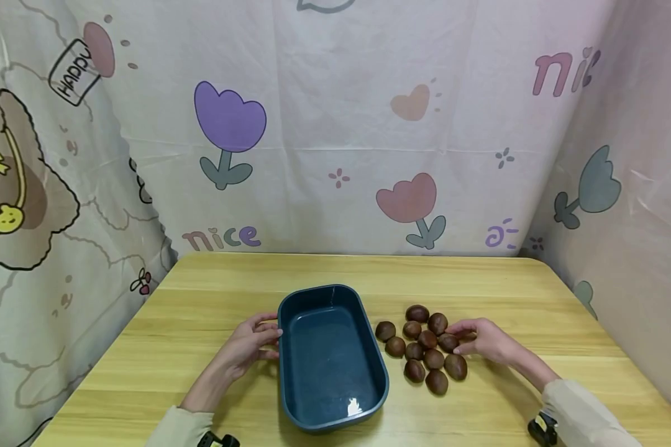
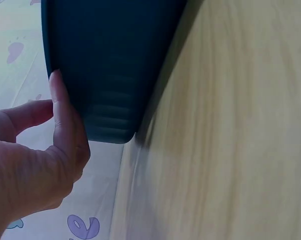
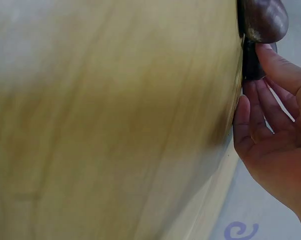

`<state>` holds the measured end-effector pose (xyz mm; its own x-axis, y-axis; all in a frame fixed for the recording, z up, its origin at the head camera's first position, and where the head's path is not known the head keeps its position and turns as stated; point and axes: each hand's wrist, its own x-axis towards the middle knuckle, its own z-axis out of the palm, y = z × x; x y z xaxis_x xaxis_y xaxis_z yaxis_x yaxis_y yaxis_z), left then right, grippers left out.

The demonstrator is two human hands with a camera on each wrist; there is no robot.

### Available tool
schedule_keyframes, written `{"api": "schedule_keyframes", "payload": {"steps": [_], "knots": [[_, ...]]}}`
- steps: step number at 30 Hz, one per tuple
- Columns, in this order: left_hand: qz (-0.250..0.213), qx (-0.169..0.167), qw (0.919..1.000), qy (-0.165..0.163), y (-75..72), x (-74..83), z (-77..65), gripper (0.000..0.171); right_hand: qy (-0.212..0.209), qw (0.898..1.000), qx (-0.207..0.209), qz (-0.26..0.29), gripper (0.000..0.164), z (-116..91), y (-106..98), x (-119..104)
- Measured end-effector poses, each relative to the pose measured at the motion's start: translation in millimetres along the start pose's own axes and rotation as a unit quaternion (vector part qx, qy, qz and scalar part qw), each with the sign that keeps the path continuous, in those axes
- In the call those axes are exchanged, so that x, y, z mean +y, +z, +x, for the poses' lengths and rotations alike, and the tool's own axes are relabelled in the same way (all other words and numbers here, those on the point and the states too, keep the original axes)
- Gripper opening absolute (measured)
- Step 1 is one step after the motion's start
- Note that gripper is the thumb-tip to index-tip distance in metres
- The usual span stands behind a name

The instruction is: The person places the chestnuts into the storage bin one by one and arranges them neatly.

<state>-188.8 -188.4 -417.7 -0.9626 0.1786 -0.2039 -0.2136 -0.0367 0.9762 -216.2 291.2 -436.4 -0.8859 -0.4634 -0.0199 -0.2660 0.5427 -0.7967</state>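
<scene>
A dark blue rectangular baking dish (image 1: 335, 354) with rounded corners stands on the table, nothing inside it. My left hand (image 1: 248, 347) touches its left side; in the left wrist view the fingers lie nearly straight along the outer wall, one fingertip at the rim. To the right of the dish, several brown chestnuts (image 1: 427, 339) lie in a loose cluster. At the cluster's right edge my right hand (image 1: 489, 340) has thumb and fingers about one chestnut (image 1: 447, 343), pinching it. That chestnut is partly hidden by the thumb in the right wrist view, beside a larger chestnut (image 3: 266, 20).
The light wooden table (image 1: 212, 298) runs back to a white printed cloth (image 1: 324, 124), which also hangs at both sides. A black wrist device (image 1: 542, 428) sits at the right sleeve, another (image 1: 218, 439) at the left.
</scene>
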Motion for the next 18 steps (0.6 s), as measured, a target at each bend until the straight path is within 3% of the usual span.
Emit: {"api": "schedule_keyframes", "payload": {"steps": [7,12,18], "knots": [[-0.010,-0.004,0.9999,0.005,-1.2,-1.5,-2.5,0.050,-0.012,0.999,0.006,-0.033,0.033,4,0,1],[-0.020,-0.004,0.9998,0.007,-1.2,-3.1,-3.3,0.051,-0.009,0.997,-0.014,-0.073,0.032,6,-7,-4],[-0.017,0.001,0.9999,0.003,-0.9,-2.8,-2.2,0.050,0.003,0.998,-0.019,-0.055,0.032,10,-15,-15]]}}
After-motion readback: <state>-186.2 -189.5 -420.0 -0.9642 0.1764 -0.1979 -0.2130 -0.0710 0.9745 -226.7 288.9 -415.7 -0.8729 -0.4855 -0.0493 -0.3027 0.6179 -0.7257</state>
